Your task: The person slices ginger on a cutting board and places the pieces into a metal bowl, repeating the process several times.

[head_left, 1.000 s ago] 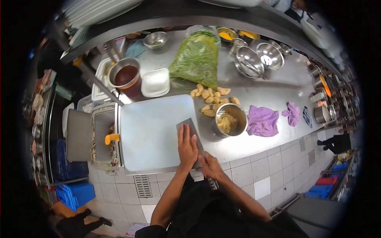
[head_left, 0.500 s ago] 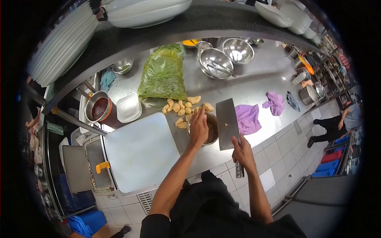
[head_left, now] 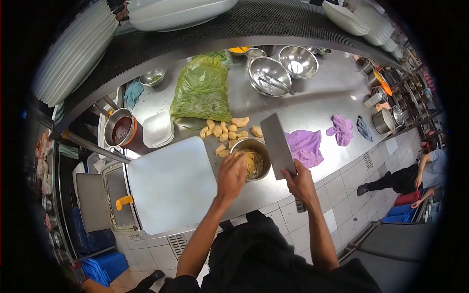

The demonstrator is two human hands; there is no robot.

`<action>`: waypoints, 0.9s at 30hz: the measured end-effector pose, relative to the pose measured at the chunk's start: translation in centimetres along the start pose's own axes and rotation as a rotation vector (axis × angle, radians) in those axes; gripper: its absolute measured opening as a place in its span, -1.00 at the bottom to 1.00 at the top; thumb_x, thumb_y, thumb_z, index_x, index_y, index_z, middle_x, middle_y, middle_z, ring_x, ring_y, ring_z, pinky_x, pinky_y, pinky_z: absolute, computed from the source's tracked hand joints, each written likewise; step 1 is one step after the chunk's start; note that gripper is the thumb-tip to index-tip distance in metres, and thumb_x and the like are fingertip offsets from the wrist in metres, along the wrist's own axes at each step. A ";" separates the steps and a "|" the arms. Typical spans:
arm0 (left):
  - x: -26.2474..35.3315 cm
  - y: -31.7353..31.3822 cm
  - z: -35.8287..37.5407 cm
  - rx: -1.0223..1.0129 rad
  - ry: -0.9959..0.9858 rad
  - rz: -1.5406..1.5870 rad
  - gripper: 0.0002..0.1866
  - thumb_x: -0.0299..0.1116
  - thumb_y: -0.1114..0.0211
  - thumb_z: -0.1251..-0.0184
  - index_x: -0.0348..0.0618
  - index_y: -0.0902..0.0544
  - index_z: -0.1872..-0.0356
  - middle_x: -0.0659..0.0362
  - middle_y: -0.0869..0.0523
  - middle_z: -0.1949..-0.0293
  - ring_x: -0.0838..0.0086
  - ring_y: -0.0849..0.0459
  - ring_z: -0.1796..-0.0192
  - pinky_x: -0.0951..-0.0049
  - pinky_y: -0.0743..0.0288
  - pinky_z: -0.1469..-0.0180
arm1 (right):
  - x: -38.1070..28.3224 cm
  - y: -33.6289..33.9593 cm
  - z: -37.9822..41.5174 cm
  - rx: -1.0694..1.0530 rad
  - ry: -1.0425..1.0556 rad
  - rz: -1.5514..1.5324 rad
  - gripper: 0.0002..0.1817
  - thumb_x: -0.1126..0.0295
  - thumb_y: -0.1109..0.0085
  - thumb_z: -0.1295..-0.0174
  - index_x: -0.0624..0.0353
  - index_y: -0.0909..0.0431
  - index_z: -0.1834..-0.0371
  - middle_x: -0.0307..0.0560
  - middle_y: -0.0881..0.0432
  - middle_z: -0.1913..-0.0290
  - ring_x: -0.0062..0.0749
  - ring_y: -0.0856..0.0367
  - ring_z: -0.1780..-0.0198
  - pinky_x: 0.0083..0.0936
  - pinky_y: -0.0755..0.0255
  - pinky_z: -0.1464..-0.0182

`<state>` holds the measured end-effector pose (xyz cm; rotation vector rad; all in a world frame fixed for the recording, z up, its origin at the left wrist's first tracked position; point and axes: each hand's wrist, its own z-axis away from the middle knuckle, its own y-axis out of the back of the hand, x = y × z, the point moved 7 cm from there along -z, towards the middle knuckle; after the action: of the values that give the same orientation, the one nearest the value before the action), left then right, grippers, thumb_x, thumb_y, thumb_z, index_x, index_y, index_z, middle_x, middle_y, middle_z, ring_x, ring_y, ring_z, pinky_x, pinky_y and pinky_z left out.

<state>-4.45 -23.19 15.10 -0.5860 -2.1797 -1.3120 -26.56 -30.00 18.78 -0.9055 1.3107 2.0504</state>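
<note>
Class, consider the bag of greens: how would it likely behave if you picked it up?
The bag would probably sag and change shape, as its clear film looks thin and creased. It may be light for its size if the contents are leafy, as they appear. Lying broad and low, it seems unlikely to roll.

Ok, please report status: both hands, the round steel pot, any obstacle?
Left hand by rim of round steel pot, grip unclear. Right hand gripping wide steel cleaver. Pale yellow shreds inside pot. Crumpled purple cloth close beside cleaver.

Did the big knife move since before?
Yes, the knife went right: from over the board to past the pot.
</note>
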 end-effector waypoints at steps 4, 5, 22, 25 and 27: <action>-2.0 7.2 -2.0 0.276 0.341 0.381 -0.80 -0.45 -0.32 -0.47 -0.23 -0.78 -0.01 0.03 -0.82 0.07 0.30 -0.78 0.00 0.32 -0.60 -0.08 | -2.1 0.8 -1.2 0.186 0.542 0.446 -0.89 0.46 -0.30 -0.29 0.20 -0.63 0.17 0.10 -0.74 0.28 -0.09 -0.73 0.38 -0.19 -0.54 0.37; -1.9 8.9 -2.6 0.353 0.354 0.359 -0.84 -0.50 -0.36 -0.43 -0.23 -0.80 0.05 0.06 -0.83 0.15 0.37 -0.80 0.13 0.40 -0.63 0.04 | -2.5 0.3 -1.4 0.180 0.645 0.535 -0.90 0.49 -0.31 -0.23 0.17 -0.64 0.21 0.00 -0.76 0.24 -0.14 -0.73 0.38 -0.19 -0.55 0.37; -6.7 -2.1 -8.6 -0.067 0.156 0.083 -0.47 -0.27 -0.53 -0.24 -0.09 -0.63 -0.24 0.00 -0.67 -0.01 0.08 -0.67 -0.09 0.10 -0.55 -0.13 | -0.4 -2.0 -1.1 0.171 1.131 0.507 -0.80 0.57 -0.31 0.08 -0.04 -0.60 0.43 -0.43 -0.76 0.15 -0.50 -0.69 0.35 -0.46 -0.50 0.30; -10.4 -0.6 -10.3 -0.037 0.216 0.226 -0.71 -0.36 -0.49 -0.30 -0.19 -0.74 0.00 0.09 -0.79 0.20 0.30 -0.76 0.19 0.30 -0.61 0.10 | 0.3 -1.2 -0.4 0.132 1.121 0.536 -0.79 0.57 -0.33 0.10 -0.04 -0.63 0.41 -0.41 -0.78 0.15 -0.49 -0.73 0.32 -0.46 -0.53 0.28; -12.8 0.3 -11.1 -0.012 0.323 0.352 -0.79 -0.37 -0.48 -0.31 -0.21 -0.76 0.09 0.11 -0.82 0.25 0.37 -0.76 0.27 0.34 -0.61 0.16 | 0.6 -0.4 0.2 0.159 1.095 0.497 -0.79 0.57 -0.33 0.10 -0.04 -0.63 0.42 -0.40 -0.78 0.16 -0.49 -0.74 0.32 -0.47 -0.54 0.27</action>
<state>7.89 -34.19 11.56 -0.6743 -1.7176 -1.1407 -26.69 -29.59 18.09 -1.9029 2.4009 1.7070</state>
